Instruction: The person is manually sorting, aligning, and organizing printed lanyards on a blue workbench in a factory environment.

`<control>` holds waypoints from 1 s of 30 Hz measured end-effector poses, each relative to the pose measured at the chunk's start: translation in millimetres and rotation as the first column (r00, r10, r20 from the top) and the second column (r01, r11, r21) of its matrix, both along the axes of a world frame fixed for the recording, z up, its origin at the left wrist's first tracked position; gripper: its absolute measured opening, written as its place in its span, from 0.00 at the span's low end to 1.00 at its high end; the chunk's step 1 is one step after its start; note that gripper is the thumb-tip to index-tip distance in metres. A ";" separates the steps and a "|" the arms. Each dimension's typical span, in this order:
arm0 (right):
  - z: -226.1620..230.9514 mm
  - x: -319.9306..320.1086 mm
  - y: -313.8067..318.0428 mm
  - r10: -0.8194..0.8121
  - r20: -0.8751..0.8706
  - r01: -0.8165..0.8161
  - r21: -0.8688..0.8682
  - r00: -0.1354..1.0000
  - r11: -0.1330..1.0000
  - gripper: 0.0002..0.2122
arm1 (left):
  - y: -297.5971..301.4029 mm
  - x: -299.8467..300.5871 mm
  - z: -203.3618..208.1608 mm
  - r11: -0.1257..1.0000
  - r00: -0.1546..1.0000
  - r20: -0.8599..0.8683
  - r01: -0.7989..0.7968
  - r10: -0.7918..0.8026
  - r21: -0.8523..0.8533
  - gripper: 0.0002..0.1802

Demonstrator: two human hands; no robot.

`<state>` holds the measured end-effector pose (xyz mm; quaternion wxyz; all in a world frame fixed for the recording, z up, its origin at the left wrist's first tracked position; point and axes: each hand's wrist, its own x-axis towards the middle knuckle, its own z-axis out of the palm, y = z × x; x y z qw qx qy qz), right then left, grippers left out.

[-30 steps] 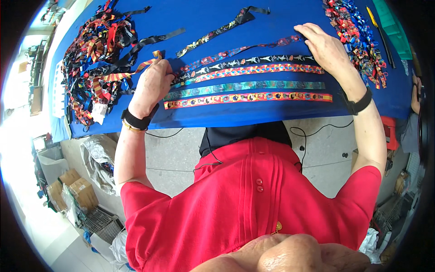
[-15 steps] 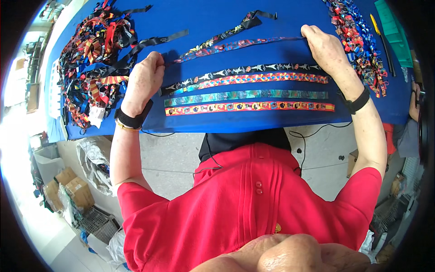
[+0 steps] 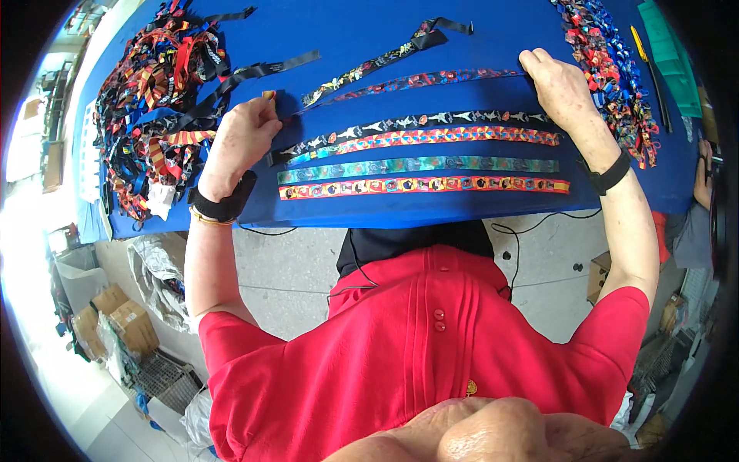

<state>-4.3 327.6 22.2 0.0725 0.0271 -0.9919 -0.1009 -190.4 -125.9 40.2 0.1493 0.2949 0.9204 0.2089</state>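
Note:
Between my two hands a narrow patterned ribbon strap [image 3: 419,81] in dark blue and red is stretched across the blue table. My left hand [image 3: 245,142] is closed on its left end, and a small yellowish bit shows above the fingertips. My right hand [image 3: 560,88] pinches the right end. Below it lie several flat straps in rows: a black one with white figures [image 3: 439,118], a red and yellow one [image 3: 446,137], a teal one [image 3: 431,164] and a red one with yellow edges [image 3: 423,185]. Above it a black floral strap [image 3: 369,68] rests folded at one end.
A tangled heap of straps [image 3: 154,108] covers the table's left side. At the right lies a long pile of bunched straps [image 3: 608,77], beside a yellow-and-black tool [image 3: 640,46] and green sheets [image 3: 671,54]. Another person's hand [image 3: 702,173] shows at the far right edge.
My left hand has dropped slightly and turned. The strap between my hands has come a little lower and nearer, uncovering more of the floral strap. My right hand has shifted slightly down and right.

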 end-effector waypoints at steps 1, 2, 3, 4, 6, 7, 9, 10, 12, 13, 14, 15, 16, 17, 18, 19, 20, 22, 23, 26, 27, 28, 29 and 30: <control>0.6 0.7 -0.4 -0.002 0.000 0.002 0.001 1.000 1.000 0.07 | -0.7 -0.9 0.8 1.000 1.000 0.000 0.002 -0.002 0.001 0.06; 2.0 1.4 -0.7 0.000 -0.011 0.000 0.007 1.000 1.000 0.11 | -1.8 -2.3 1.9 1.000 0.998 0.061 -0.023 0.022 0.016 0.06; 3.3 2.1 -0.7 0.002 -0.022 -0.001 0.013 1.000 1.000 0.15 | -3.0 -3.7 2.5 0.998 0.992 0.121 -0.049 0.045 0.028 0.06; 4.5 3.2 0.2 0.000 -0.023 0.001 0.014 1.000 1.000 0.15 | -4.5 -5.3 1.8 0.998 0.992 0.121 -0.047 0.043 0.030 0.06; 6.6 5.8 2.2 -0.004 -0.026 0.004 -0.003 1.000 1.000 0.15 | -6.8 -7.5 -0.3 0.996 0.973 0.221 -0.081 0.070 0.041 0.06; 6.7 7.1 2.2 -0.005 -0.027 0.005 -0.002 1.000 1.000 0.15 | -6.7 -6.5 -0.1 0.996 0.973 0.221 -0.080 0.068 0.042 0.06; 6.1 8.6 0.9 -0.003 0.017 0.003 -0.009 1.000 1.000 0.15 | -6.0 -3.2 1.5 0.999 0.983 0.183 -0.021 0.014 0.035 0.07; 4.8 8.9 -0.4 -0.002 0.016 0.002 -0.007 1.000 1.000 0.15 | -6.4 -2.1 -0.4 0.999 0.983 0.182 -0.021 0.014 0.037 0.07; 3.3 8.9 -2.7 -0.015 0.089 0.018 -0.025 0.996 1.000 0.14 | -5.4 0.5 -5.7 1.000 0.994 0.105 -0.009 0.009 -0.001 0.07; 6.6 9.4 -4.0 -0.015 0.086 0.016 -0.021 0.996 1.000 0.14 | -5.3 1.5 -4.8 1.000 0.995 0.102 -0.010 0.010 0.003 0.07; 12.0 10.3 -5.8 -0.008 0.102 0.013 -0.051 0.995 0.999 0.13 | -4.0 3.9 -1.1 1.000 0.997 0.072 -0.012 0.014 -0.024 0.07; 17.6 10.2 -6.7 -0.001 0.119 0.010 -0.081 0.993 0.997 0.13 | -3.1 6.1 1.5 0.999 0.999 0.043 -0.015 0.017 -0.050 0.08; 23.3 8.9 -6.2 -0.017 0.144 0.026 -0.063 0.989 0.998 0.10 | -3.3 7.9 2.5 0.999 0.999 0.042 -0.017 0.019 -0.046 0.08; 27.9 6.7 -6.7 -0.017 0.143 0.025 -0.058 0.990 0.998 0.10 | -3.5 9.8 3.8 1.000 1.000 -0.031 -0.008 0.008 0.000 0.08; 32.1 3.0 -8.4 -0.007 0.098 0.020 -0.125 0.995 0.992 0.09 | -2.8 10.6 4.8 0.999 0.995 -0.104 0.005 0.000 0.046 0.09; 36.6 -1.4 -10.4 -0.001 0.052 0.010 -0.191 0.999 0.982 0.08 | -0.4 9.3 5.6 0.999 0.994 -0.106 0.004 0.001 0.051 0.09; 41.3 -7.3 -13.3 0.011 0.064 0.002 -0.198 0.998 0.980 0.07 | 2.5 7.0 6.6 0.994 0.991 -0.131 0.040 -0.027 0.099 0.09; 39.7 -20.3 -21.4 0.063 -0.006 -0.063 -0.204 0.998 0.977 0.07 | 10.9 3.5 8.3 0.986 0.985 -0.162 0.076 -0.052 0.148 0.09; 35.9 -27.9 -25.2 0.111 -0.072 -0.124 -0.211 0.991 0.970 0.08 | 17.9 1.6 7.8 0.988 0.981 -0.167 0.113 -0.094 0.107 0.09; 25.3 -55.5 -40.4 0.133 -0.100 -0.154 -0.242 0.986 0.958 0.09 | 28.1 -5.5 2.0 0.983 0.973 -0.169 0.169 -0.155 0.074 0.09; 22.5 -63.4 -44.0 0.136 -0.116 -0.162 -0.263 0.984 0.951 0.09 | 30.7 -8.4 -2.2 0.977 0.970 -0.161 0.196 -0.180 0.085 0.10; 19.0 -71.0 -45.8 0.108 -0.095 -0.130 -0.264 0.990 0.956 0.08 | 32.8 -11.2 -4.8 0.973 0.968 -0.150 0.216 -0.202 0.085 0.10; 14.3 -78.6 -46.4 0.106 -0.099 -0.129 -0.263 0.989 0.956 0.08 | 34.6 -13.2 -7.1 0.972 0.967 -0.154 0.219 -0.204 0.085 0.10; 9.5 -86.0 -46.3 0.079 -0.066 -0.093 -0.244 0.995 0.965 0.08 | 36.5 -14.9 -9.2 0.977 0.970 -0.143 0.205 -0.195 0.054 0.11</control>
